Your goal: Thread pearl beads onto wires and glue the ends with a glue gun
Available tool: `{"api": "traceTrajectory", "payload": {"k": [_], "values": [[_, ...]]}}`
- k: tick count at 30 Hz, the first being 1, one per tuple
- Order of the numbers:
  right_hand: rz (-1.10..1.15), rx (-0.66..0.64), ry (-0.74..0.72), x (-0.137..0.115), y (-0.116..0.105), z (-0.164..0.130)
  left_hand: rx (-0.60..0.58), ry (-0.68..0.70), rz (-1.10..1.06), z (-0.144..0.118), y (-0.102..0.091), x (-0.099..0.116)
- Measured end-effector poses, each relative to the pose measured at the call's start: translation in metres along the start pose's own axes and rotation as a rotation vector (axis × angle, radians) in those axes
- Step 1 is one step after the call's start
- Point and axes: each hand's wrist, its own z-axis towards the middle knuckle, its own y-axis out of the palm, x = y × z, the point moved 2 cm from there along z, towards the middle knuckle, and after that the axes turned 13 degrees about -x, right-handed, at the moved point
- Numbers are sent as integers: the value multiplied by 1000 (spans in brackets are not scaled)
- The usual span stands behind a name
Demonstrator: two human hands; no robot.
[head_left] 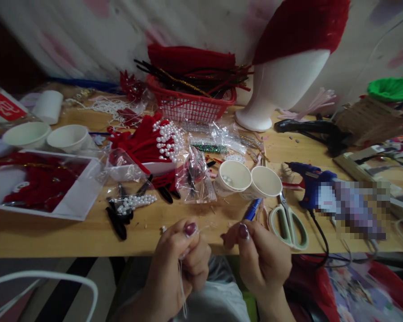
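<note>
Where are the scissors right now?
The scissors lie on the wooden table, right of centre in the head view, between the paper cups and the blue glue gun.

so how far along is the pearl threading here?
Done: a pile of red pieces tipped with pearls and a short pearl string lie on the table. In hand: left hand and right hand pinch a thin white thread between them. Left: loose pearls sit in one paper cup; how many more pieces are needed can't be told.
</note>
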Motion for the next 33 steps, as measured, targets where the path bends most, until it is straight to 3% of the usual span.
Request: {"api": "traceTrajectory", "payload": {"k": [3,9,20,25,33], "values": [[233,29,-13,-5,4,-5,5,-5,132,-3,1,-1],[679,-80,-23,-11,15,6,6,-33,291,-10,3,2],[713,-154,1,-17,13,17,-66,-82,521,-9,-14,8],[778,-155,20,-17,15,19,-132,-159,383,-6,-18,5],[772,-86,10,-23,15,23,-279,-133,17,-2,-18,-6]]}}
